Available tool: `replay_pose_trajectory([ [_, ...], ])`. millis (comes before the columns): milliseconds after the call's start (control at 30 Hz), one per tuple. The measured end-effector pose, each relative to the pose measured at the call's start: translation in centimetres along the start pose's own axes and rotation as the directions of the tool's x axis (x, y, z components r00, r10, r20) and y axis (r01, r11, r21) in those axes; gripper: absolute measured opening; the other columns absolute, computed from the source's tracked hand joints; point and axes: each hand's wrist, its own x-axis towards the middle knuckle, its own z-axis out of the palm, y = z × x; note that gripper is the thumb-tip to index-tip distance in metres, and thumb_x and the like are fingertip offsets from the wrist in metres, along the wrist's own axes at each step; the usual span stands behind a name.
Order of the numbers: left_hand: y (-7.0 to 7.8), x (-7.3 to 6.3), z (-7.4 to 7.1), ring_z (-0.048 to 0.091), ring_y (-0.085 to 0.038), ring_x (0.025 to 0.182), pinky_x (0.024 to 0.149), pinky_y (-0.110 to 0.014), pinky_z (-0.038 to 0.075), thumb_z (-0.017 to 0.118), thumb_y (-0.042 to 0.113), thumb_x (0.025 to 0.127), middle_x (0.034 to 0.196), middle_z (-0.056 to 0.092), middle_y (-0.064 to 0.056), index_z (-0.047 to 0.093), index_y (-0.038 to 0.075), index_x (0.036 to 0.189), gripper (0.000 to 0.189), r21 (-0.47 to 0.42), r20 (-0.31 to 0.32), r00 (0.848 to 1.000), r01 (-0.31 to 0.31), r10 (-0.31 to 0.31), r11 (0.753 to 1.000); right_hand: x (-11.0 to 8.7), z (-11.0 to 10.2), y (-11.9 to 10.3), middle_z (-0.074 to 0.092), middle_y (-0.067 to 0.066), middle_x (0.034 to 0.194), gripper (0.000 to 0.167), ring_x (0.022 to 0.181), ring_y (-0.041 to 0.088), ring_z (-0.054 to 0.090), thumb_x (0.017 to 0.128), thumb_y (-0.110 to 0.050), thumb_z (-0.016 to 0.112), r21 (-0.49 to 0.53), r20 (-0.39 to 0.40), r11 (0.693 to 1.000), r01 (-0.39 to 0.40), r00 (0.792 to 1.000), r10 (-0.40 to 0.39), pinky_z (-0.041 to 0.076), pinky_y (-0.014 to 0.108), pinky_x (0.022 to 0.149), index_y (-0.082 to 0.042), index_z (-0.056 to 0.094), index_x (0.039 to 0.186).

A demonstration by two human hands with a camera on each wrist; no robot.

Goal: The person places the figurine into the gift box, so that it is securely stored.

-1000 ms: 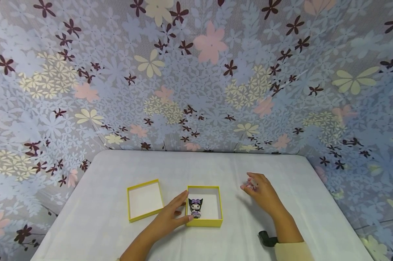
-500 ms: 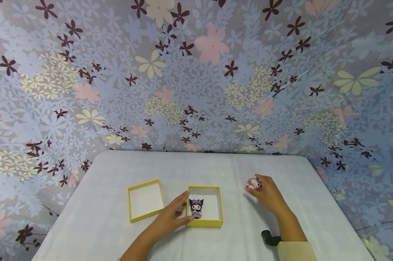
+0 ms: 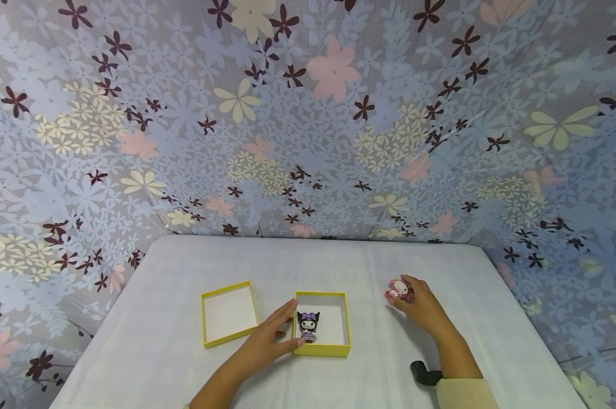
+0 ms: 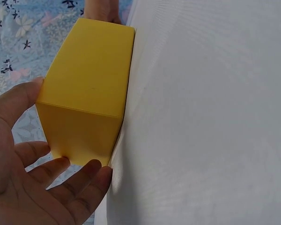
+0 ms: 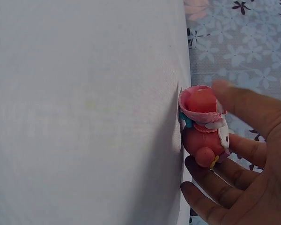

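A square yellow-edged box (image 3: 322, 350) with a white inside stands mid-table. In its left part is a figurine (image 3: 308, 328) with a black hood and purple dress. My left hand (image 3: 263, 345) rests against the box's left side, thumb by the front corner; in the left wrist view its fingertips touch the yellow wall (image 4: 84, 70). To the right of the box, my right hand (image 3: 424, 309) holds a pink-and-white figurine (image 3: 399, 289) between thumb and fingers. The right wrist view shows that figurine (image 5: 203, 140) against the white tabletop, fingers around one side.
A shallow yellow-edged lid (image 3: 229, 315) lies inside up, left of the box. A small dark curved object (image 3: 424, 374) is beside the right sleeve (image 3: 466, 393). White cloth covers the table (image 3: 308, 261); floral fabric (image 3: 308, 142) hangs behind.
The right hand has shifted slightly right with the pink figurine, which has turned so that more of its front shows. The left hand stays at the box.
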Motion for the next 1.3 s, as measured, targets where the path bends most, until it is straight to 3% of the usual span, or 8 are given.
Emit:
replay_pose_trajectory([
  [300, 0.1, -0.1, -0.1, 0.045, -0.023, 0.144, 0.109, -0.038, 0.051, 0.071, 0.048, 0.091, 0.169, 0.022, 0.006, 0.021, 0.035, 0.161, 0.087, -0.003, 0.001, 1.0, -0.007, 0.007, 1.0, 0.2, 0.2, 0.2, 0.042, 0.029, 0.145, 0.069, 0.127, 0.044, 0.05, 0.096, -0.021, 0.068, -0.001, -0.033, 0.999, -0.051, 0.998, 0.051, 0.041, 0.064, 0.111, -0.004, 0.033, 0.154],
  [633, 0.1, 0.0, -0.1, 0.045, -0.023, 0.144, 0.11, -0.038, 0.05, 0.07, 0.05, 0.091, 0.169, 0.022, 0.006, 0.02, 0.036, 0.161, 0.087, 0.005, 0.006, 1.0, 0.008, -0.008, 1.0, -0.1, 0.1, 0.3, 0.045, 0.028, 0.144, 0.066, 0.123, 0.041, 0.052, 0.097, -0.019, 0.067, -0.015, -0.047, 1.0, -0.007, 0.999, 0.007, 0.044, 0.062, 0.106, -0.003, 0.036, 0.153],
  [867, 0.0, -0.1, 0.0, 0.046, -0.022, 0.143, 0.11, -0.038, 0.05, 0.07, 0.051, 0.092, 0.169, 0.023, 0.007, 0.02, 0.038, 0.161, 0.086, 0.006, 0.001, 1.0, 0.001, -0.001, 1.0, -0.3, 0.1, 0.0, 0.044, 0.026, 0.145, 0.065, 0.115, 0.035, 0.059, 0.097, -0.016, 0.066, 0.038, -0.054, 0.998, 0.044, 0.998, -0.042, 0.055, 0.044, 0.091, -0.004, 0.036, 0.153],
  [1033, 0.0, -0.1, 0.0, 0.046, -0.021, 0.143, 0.11, -0.038, 0.05, 0.07, 0.051, 0.092, 0.169, 0.023, 0.008, 0.02, 0.038, 0.161, 0.086, 0.007, 0.002, 1.0, 0.002, -0.002, 1.0, -0.6, 0.3, -0.5, 0.043, 0.026, 0.147, 0.066, 0.113, 0.033, 0.06, 0.097, -0.015, 0.067, 0.116, -0.057, 0.989, 0.094, 0.994, -0.088, 0.055, 0.03, 0.083, -0.004, 0.036, 0.154],
  [1300, -0.1, 0.0, 0.0, 0.045, -0.022, 0.144, 0.111, -0.041, 0.048, 0.069, 0.05, 0.093, 0.169, 0.022, 0.008, 0.019, 0.039, 0.161, 0.085, -0.001, 0.011, 1.0, 0.01, -0.01, 1.0, -0.7, 0.6, -1.1, 0.043, 0.025, 0.148, 0.069, 0.117, 0.036, 0.058, 0.094, -0.018, 0.071, 0.163, -0.075, 0.978, 0.13, 0.99, -0.119, 0.055, 0.032, 0.084, -0.003, 0.038, 0.153],
])
